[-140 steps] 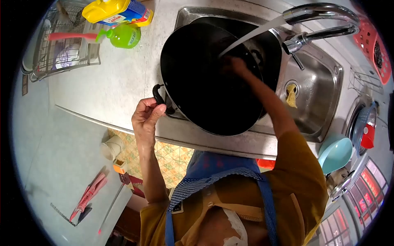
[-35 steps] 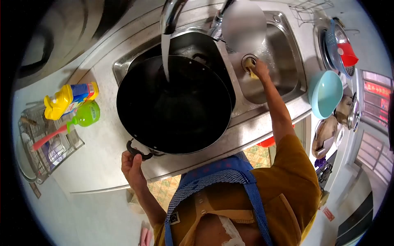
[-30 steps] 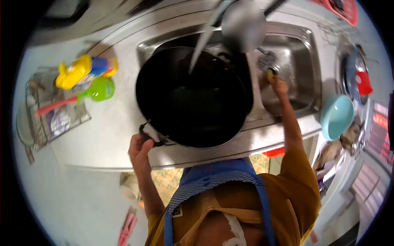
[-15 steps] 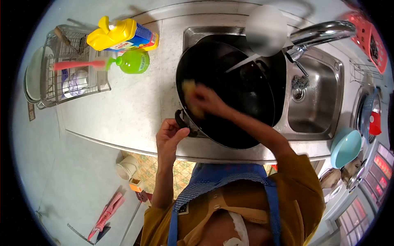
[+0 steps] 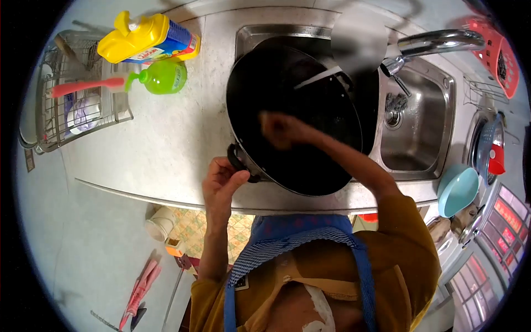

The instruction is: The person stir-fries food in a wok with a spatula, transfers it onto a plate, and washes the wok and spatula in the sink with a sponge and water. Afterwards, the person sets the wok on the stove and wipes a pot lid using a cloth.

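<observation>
A large black wok (image 5: pixel 310 166) lies tilted over the left sink basin. My left hand (image 5: pixel 224 180) is closed on the wok's black side handle (image 5: pixel 237 159), at the near left of its rim. Inside the wok, my right hand (image 5: pixel 285 130) is curled and smeared by motion. Its fingers are against the inner surface around a yellow sponge, which is almost wholly hidden now. A pale streak like running water (image 5: pixel 318 76) reaches into the wok from the tap side; a round blurred patch covers its upper end.
The chrome tap (image 5: pixel 437 43) arches above the right basin (image 5: pixel 412 144), where a metal scourer (image 5: pixel 396 103) sits by the drain. Left on the counter stand a yellow bottle (image 5: pixel 146 41), a green pump bottle (image 5: pixel 166 77) and a wire dish rack (image 5: pixel 83 110). A turquoise bowl (image 5: pixel 458 191) is at right.
My right hand has shifted slightly right and down inside the wok, and the sponge shows far less. My left hand stays on the handle. The whole view has shifted a little.
</observation>
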`<move>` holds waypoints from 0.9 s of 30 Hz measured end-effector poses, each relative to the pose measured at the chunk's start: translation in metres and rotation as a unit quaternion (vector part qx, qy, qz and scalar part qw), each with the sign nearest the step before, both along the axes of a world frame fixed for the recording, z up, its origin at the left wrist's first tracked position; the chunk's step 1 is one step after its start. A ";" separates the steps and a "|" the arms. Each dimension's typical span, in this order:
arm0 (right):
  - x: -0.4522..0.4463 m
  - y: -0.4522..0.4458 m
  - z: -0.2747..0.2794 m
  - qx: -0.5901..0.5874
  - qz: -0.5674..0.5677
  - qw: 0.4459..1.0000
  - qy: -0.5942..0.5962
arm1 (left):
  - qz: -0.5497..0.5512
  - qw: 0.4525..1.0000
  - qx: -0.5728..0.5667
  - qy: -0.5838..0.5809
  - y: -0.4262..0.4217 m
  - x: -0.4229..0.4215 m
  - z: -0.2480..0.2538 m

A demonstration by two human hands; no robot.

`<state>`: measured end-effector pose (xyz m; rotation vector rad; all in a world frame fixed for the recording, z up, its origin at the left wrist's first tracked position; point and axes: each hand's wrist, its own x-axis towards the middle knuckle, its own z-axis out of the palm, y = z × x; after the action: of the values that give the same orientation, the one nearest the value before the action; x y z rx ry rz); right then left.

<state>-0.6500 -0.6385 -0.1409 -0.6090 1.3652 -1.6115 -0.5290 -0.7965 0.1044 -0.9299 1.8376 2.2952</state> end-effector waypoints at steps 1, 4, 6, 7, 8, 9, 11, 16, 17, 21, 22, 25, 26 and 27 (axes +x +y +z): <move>-0.021 -0.011 -0.021 0.020 -0.079 0.996 0.037 | 0.000 1.000 0.001 0.004 0.000 0.000 0.000; -0.103 0.046 -0.095 0.446 -0.100 0.789 0.410 | 0.000 1.000 -0.020 0.001 0.000 0.002 -0.002; -0.104 0.116 -0.078 0.446 -0.048 0.745 0.495 | 0.002 1.000 -0.009 0.006 0.000 0.005 -0.007; -0.095 0.147 -0.071 0.453 -0.008 0.726 0.516 | 0.005 1.000 -0.003 0.018 0.001 0.005 -0.008; -0.072 0.169 -0.058 0.455 0.049 0.730 0.507 | 0.011 0.999 0.000 0.032 0.002 0.004 -0.008; -0.048 0.184 -0.042 0.446 0.118 0.749 0.475 | 0.012 0.999 0.003 0.031 0.001 0.004 -0.008; -0.008 0.172 0.013 0.354 0.255 0.831 0.345 | 0.001 1.000 0.007 0.025 -0.001 0.003 -0.008; -0.013 0.001 0.122 -0.048 0.213 0.974 -0.064 | 0.006 1.000 0.010 0.003 -0.001 0.002 -0.003; -0.035 -0.036 0.107 -0.037 0.100 0.994 0.019 | 0.008 1.000 0.005 -0.012 0.000 0.002 -0.002; -0.149 -0.037 -0.104 0.184 -0.176 0.919 0.300 | 0.015 1.000 0.009 0.000 -0.001 0.004 -0.005; -0.159 0.005 -0.116 0.319 -0.142 0.848 0.398 | 0.012 1.000 0.012 0.003 -0.002 0.004 -0.006; -0.128 0.120 -0.124 0.437 -0.002 0.774 0.459 | 0.005 1.000 0.022 0.000 -0.002 0.003 -0.005; -0.094 0.133 -0.095 0.425 0.077 0.782 0.449 | 0.008 1.000 0.021 -0.010 -0.003 0.002 -0.005; -0.060 0.138 -0.065 0.390 0.150 0.814 0.403 | 0.006 1.000 0.024 -0.006 -0.003 0.002 -0.007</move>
<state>-0.7099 -0.5008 -0.2059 -0.9638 2.2136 -0.3858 -0.5273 -0.7998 0.0976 -0.9470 1.7687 2.3245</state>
